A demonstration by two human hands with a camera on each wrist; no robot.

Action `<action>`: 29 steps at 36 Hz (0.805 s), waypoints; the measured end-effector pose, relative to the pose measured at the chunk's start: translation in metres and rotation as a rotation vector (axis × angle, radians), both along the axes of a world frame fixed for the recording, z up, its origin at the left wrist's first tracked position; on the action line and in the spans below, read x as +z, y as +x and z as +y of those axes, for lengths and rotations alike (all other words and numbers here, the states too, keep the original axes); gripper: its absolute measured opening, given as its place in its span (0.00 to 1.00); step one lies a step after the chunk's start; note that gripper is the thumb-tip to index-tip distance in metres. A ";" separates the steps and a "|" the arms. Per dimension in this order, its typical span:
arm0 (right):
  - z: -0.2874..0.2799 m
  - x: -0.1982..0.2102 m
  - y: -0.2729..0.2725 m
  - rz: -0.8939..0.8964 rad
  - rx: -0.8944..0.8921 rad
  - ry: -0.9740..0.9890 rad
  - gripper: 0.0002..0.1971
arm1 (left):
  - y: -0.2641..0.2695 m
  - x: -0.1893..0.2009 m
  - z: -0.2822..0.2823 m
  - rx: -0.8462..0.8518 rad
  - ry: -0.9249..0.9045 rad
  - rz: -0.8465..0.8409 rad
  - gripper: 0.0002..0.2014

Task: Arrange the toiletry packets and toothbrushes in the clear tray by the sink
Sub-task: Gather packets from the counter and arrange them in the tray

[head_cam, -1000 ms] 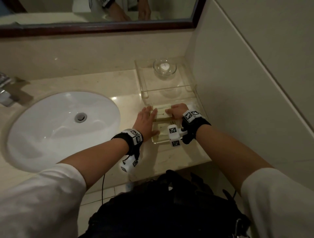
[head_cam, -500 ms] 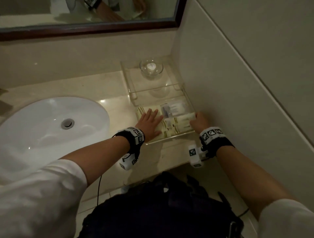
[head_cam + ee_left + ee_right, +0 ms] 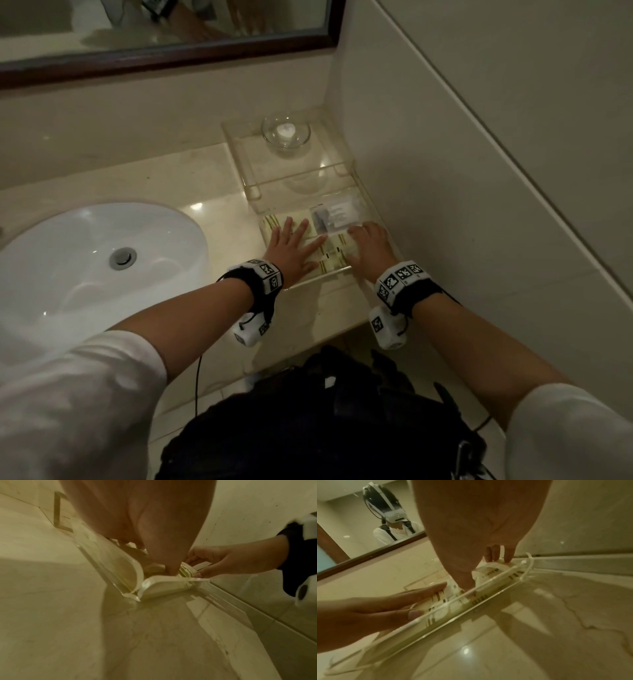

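A: What's on my head cam rn?

B: Both hands down in the clear tray (image 3: 383,219), which sits on the counter (image 3: 191,171) in the corner by the wall, right of the sink (image 3: 68,274).

A: Left hand?

B: Left hand (image 3: 291,248) flat, fingers spread and straight, pressing on the cream packets (image 3: 334,258) w/ dark stripes at the tray's left side. Not gripping anything.

A: And my right?

B: Right hand (image 3: 368,250) on the packets at the right side, next to the wall. Right wrist cam shows fingertips (image 3: 508,555) and thumb pushing down on the pile, fingers bent a bit. Can't tell if it's actually pinching one.

A: Anything else in there?

B: A whitish packet (image 3: 334,217) w/ a grey patch, just beyond the fingers. Behind the tray, a raised clear shelf (image 3: 239,150) w/ a glass bowl (image 3: 286,133) on top. Mirror (image 3: 154,24) above the counter.
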State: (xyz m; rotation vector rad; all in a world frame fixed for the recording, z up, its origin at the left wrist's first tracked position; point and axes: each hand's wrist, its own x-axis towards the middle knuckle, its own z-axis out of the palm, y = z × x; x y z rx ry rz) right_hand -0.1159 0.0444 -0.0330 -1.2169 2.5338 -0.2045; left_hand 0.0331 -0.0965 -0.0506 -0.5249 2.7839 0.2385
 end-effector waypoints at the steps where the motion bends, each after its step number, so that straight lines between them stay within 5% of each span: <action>1: 0.001 -0.002 0.001 -0.013 -0.026 -0.012 0.30 | 0.000 0.000 0.001 0.003 0.005 -0.001 0.31; 7: 0.005 -0.005 0.003 -0.132 -0.058 0.044 0.32 | 0.000 0.004 0.003 0.040 0.057 0.023 0.34; 14: 0.005 -0.002 0.002 -0.045 0.078 0.058 0.44 | -0.004 0.009 -0.003 0.158 0.081 0.096 0.38; 29: -0.040 -0.011 -0.014 -0.021 0.240 0.180 0.38 | -0.009 0.001 -0.009 0.238 0.086 0.032 0.35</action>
